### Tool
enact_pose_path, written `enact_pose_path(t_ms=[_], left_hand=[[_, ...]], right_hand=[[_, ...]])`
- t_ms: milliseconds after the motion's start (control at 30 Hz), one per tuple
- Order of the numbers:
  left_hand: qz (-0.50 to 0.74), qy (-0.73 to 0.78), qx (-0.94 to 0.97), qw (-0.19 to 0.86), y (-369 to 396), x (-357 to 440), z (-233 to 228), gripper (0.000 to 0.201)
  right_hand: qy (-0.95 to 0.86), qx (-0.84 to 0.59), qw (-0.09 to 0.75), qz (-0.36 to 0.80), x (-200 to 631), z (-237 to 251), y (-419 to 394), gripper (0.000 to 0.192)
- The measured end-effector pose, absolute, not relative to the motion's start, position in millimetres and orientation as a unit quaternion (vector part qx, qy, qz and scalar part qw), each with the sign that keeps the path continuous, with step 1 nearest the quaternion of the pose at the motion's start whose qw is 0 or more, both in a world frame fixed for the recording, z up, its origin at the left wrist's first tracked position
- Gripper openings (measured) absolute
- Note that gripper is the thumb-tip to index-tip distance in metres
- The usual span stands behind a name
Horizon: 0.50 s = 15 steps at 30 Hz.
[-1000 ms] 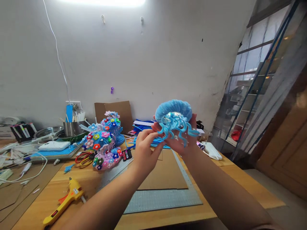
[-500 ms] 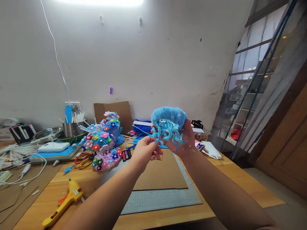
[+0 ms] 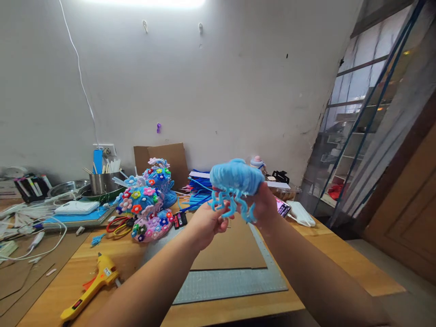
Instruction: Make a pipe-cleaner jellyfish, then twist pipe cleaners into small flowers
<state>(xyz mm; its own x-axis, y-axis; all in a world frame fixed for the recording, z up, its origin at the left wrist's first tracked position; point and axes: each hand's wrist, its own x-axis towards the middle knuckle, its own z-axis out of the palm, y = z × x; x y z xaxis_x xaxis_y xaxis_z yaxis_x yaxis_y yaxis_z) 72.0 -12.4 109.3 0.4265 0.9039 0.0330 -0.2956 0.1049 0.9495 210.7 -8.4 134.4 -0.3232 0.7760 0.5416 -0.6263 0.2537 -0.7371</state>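
My right hand (image 3: 264,204) grips a fuzzy light-blue pipe-cleaner jellyfish (image 3: 235,179) from its right side and underneath, holding it in the air above the work table (image 3: 344,259), dome tilted up and toward the wall, curly tentacles (image 3: 231,204) hanging down toward me. My left hand (image 3: 206,222) sits just below and to the left, its fingers closed on the ends of the nearest tentacles. The jellyfish lies between both hands at chest height, its short axis from dome to tentacles running roughly up and down; the right hand carries it, and the left works the strands.

Under my forearms lie a brown cardboard sheet (image 3: 235,247) and a grey cutting mat (image 3: 235,284) printed with a grid, its markings too small to read. To the left stands a cluster of pipe-cleaner pieces studded with coloured flowers (image 3: 146,204), and nearer me a yellow hot-glue gun (image 3: 91,288) whose label cannot be read. A stack of blue pipe cleaners (image 3: 199,188) rests by the wall behind the jellyfish, with a phone (image 3: 282,207), screen lit, just right of my right hand. A steel pot of sticks (image 3: 102,181), white cables (image 3: 41,245) and a wall socket (image 3: 105,149) fill the far left. I can read no brand or writing anywhere.
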Motion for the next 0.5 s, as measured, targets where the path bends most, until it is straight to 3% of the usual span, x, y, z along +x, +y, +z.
enact_pose_path(t_ms=[300,500], left_hand=[[0.420,0.301,0.584,0.626,-15,71,96,0.032],[0.400,0.316,0.574,0.640,-9,76,94,0.037]], right_hand=[[-0.496,-0.041,0.609,0.618,227,145,0,0.058],[-0.511,-0.058,0.560,0.650,225,144,-8,0.067]])
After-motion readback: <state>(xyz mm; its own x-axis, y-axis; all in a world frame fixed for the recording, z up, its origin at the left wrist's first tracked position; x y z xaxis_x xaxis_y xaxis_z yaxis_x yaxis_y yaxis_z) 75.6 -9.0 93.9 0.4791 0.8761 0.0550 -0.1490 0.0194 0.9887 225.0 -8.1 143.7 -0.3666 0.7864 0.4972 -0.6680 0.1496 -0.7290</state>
